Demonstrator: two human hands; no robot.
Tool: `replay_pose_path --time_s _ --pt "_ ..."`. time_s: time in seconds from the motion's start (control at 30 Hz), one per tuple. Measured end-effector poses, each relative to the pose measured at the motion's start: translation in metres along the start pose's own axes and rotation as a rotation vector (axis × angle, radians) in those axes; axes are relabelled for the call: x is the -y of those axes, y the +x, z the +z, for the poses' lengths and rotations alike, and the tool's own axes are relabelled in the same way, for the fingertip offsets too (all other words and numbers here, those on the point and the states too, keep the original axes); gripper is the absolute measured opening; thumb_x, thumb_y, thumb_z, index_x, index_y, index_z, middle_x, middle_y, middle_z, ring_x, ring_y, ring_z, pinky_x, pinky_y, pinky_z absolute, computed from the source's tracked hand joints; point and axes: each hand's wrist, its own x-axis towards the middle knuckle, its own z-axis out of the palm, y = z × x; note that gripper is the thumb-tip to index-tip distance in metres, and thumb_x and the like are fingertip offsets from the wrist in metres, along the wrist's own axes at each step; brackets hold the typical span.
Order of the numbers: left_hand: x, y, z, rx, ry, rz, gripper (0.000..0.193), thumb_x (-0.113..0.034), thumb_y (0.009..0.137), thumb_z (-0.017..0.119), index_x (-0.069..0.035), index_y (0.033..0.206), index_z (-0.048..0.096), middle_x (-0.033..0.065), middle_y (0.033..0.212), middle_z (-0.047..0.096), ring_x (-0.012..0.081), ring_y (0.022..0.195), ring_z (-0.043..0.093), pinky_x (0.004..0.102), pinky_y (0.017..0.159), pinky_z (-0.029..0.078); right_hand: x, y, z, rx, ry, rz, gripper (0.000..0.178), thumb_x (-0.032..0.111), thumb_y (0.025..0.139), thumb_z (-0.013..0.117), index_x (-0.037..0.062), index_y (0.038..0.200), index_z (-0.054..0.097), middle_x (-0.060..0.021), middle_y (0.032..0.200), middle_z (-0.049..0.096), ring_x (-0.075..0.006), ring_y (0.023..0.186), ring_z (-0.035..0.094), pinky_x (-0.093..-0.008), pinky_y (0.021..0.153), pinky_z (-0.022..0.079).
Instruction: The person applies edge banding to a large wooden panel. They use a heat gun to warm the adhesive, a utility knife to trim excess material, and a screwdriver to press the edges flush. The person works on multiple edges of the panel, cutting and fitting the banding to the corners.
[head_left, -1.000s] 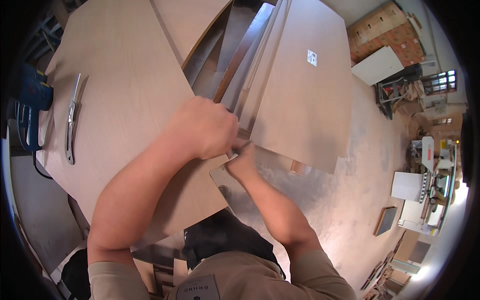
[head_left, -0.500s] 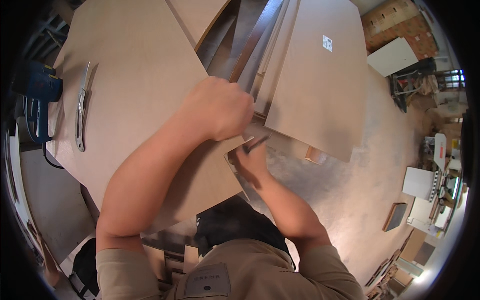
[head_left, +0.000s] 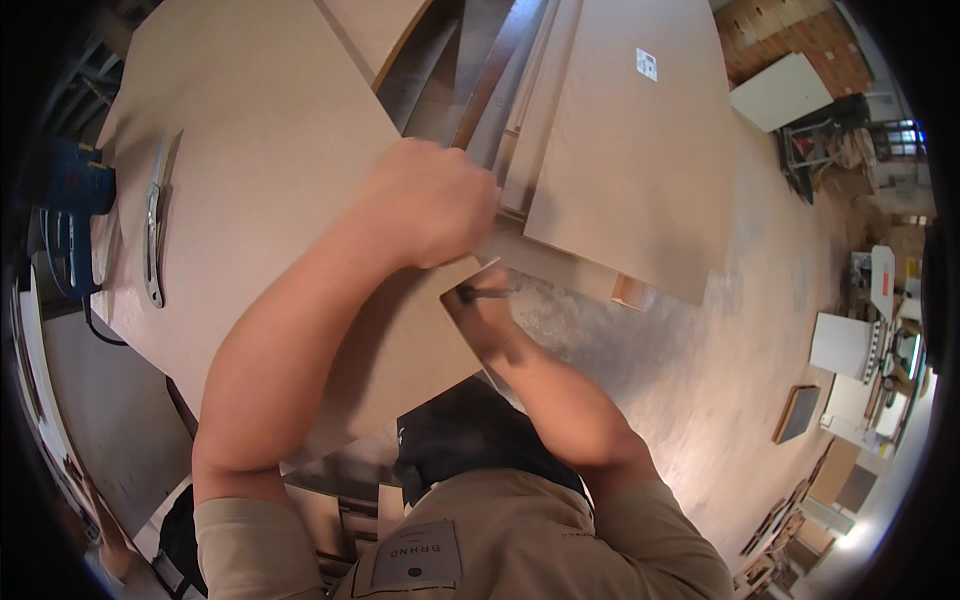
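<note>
A light-brown wooden panel [head_left: 250, 130] lies in front of me, its corner pointing toward my body. Over its right edge my left hand [head_left: 430, 200] is curled into a fist, slightly blurred; whatever its fingers hold is hidden. Lower down, beside the near right edge, my right hand [head_left: 490, 318] is closed around a dark, slim object [head_left: 488, 293] that sticks out to the right. Its kind cannot be made out. The panel partly hides this hand's fingers. A metal-bodied cutter knife [head_left: 153, 235] with its blade out rests on the panel's left side.
A blue power tool [head_left: 80, 190] with a cord stands at the panel's left edge. Further right, another large panel [head_left: 630, 150] with a white label lies on stacked boards. Concrete floor [head_left: 640, 370] stretches to the right, with a dark board [head_left: 796, 414] and shop clutter beyond.
The dark slim object in my right hand has turned from slanting to nearly level. Both hands sit slightly further up and left in view, and the whole view has shifted a little.
</note>
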Motion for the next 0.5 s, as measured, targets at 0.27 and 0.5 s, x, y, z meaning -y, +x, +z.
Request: replay_pose_path --time_s 0.27,0.5 --pt "0.001 0.0 -0.001 -0.013 0.011 0.005 0.021 -0.017 0.084 0.057 -0.009 0.073 0.073 0.0168 0.075 0.07 0.0385 0.074 0.068 0.0473 0.068 0.053 -0.018 0.029 -0.005 -0.164 0.023 -0.037 0.004 0.002 0.077 0.068 0.0 0.08 0.07 -0.0143 0.072 0.068 -0.019 0.063 0.064 -0.0337 0.06 0.048" --pt "0.003 0.0 0.003 -0.064 0.044 0.021 0.022 -0.02 0.084 0.058 -0.009 0.071 0.071 0.0172 0.073 0.069 0.0387 0.072 0.067 0.0476 0.067 0.053 -0.022 0.021 0.0 -0.101 0.004 -0.169 0.01 0.009 0.082 0.069 -0.0006 0.079 0.068 -0.0134 0.068 0.064 -0.0132 0.061 0.054 -0.0341 0.058 0.046"
